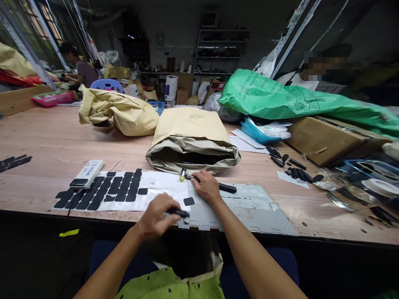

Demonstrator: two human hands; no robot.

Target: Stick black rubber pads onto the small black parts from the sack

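Note:
My left hand (160, 214) is closed round a dark elongated piece (178, 212) with a pale rounded end below it, at the table's front edge; blur hides its exact kind. My right hand (205, 185) lies over the handle of a small hammer (227, 188), fingers curled on it. The hammer's head, with a yellowish face, points left. Between the hands a single black rounded-square pad (188, 201) lies at the edge of a white sheet (162, 182). Several more such pads (121, 187) stand in rows on the sheet's left part.
Behind the hammer lies an open paper sack (193, 124), its mouth facing me. A white device (90, 172) rests by the pads. A grey board (249, 207) lies at the right, with several black pieces (299, 173) beyond. Two people sit farther back, left and right.

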